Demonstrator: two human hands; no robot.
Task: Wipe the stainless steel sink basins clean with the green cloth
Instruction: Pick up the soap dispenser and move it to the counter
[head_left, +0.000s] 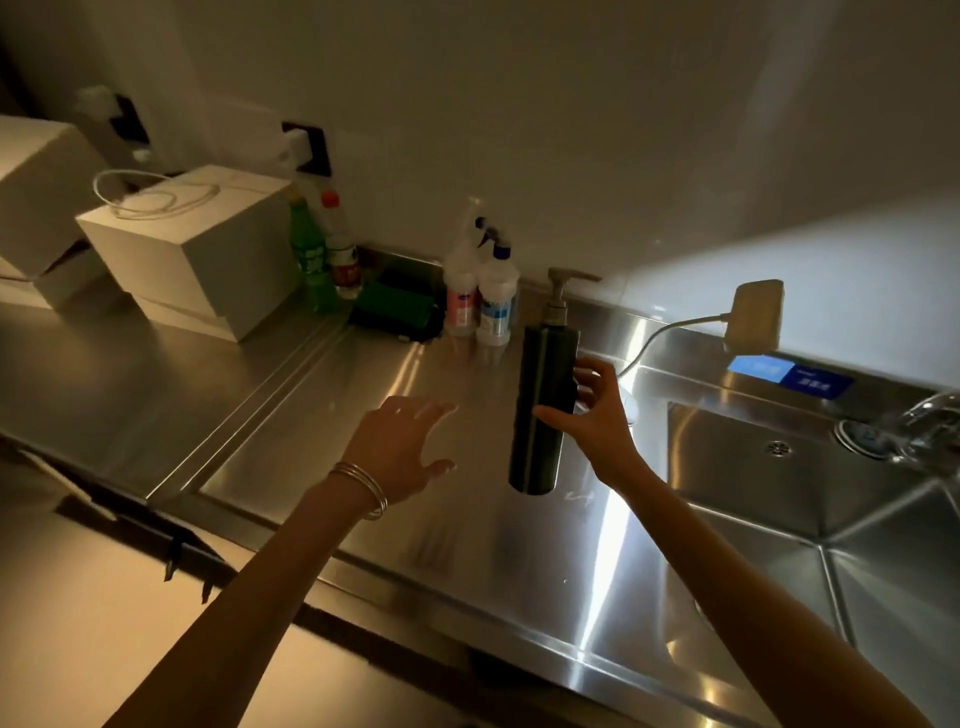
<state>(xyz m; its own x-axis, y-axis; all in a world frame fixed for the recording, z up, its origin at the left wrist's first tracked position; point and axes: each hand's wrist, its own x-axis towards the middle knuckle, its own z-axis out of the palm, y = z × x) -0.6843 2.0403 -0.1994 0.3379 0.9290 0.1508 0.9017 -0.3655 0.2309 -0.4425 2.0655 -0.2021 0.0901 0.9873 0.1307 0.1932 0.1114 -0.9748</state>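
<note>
Two hands reach over a brushed steel worktop (322, 415). Right hand (597, 415) grips a tall dark cylinder of a pump bottle (545, 405), thumb across its front and fingers (584, 379) curled round its far side; whether its base touches the steel or hangs just above it I cannot tell. Left hand (400, 447) hovers to the bottle's left with fingers spread and holding nothing, thin metal bangles (363, 486) at the wrist.

Against the back wall stand two pale spray bottles (480, 296) side by side (what they hold cannot be seen), and left of them a green bottle (310, 254) and a clear red-capped bottle (340, 249). Between those pairs lies a folded green cloth (397, 306), soft and dark, resting on the worktop well apart from the hands.

At right the sink (779, 493) drops into a square steel basin with creased, sloping sides and a small round overflow grille; a chrome tap (924, 421) juts over it. White boxes (182, 249) sit far left, a looped cable on one.
</note>
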